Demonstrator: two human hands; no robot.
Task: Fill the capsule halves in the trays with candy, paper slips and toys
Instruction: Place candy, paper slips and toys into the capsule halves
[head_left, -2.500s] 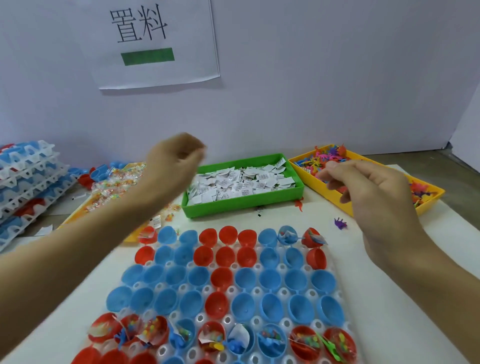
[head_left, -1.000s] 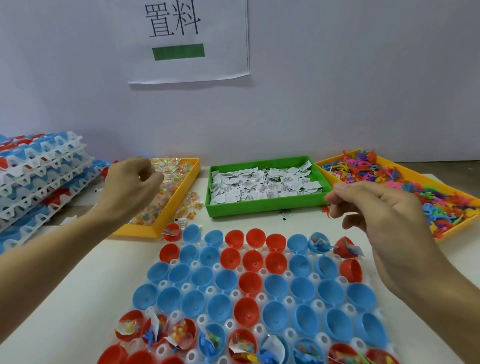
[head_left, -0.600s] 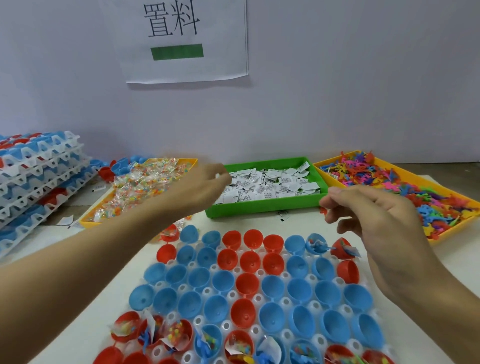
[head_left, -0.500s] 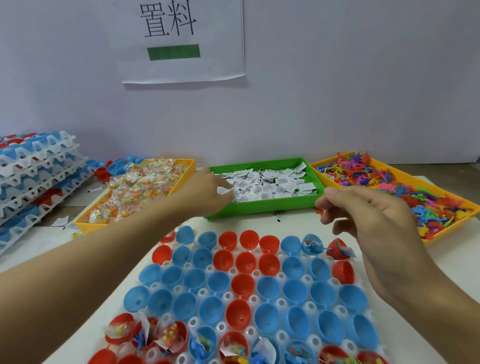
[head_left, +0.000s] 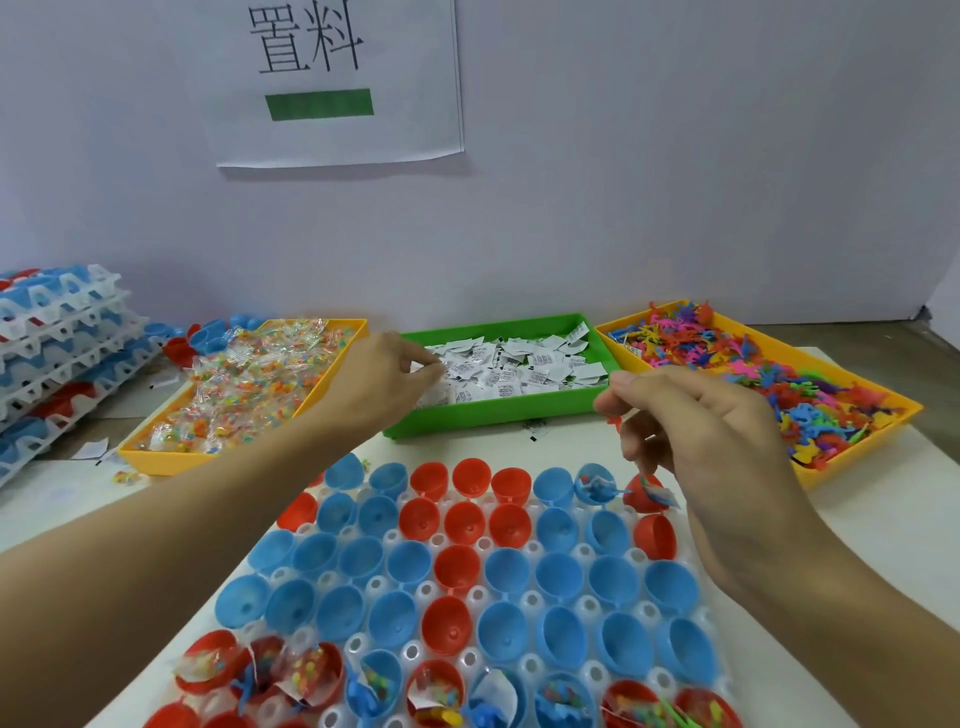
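Left hand's (head_left: 379, 384) grip on paper slips (head_left: 519, 364) unclear; right fingertips' (head_left: 613, 400) contents hidden.

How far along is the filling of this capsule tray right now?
Done: the nearest row holds candy, slips and toys, and two far-right capsules have items. In hand: the left hand pinches paper slips in the green tray; the right hand hovers over the capsules, contents unclear. Left: the empty middle capsules, most of the tray.

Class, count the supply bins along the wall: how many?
3: yellow candy bin left, green slip bin middle, yellow toy bin right. None seems hidden.
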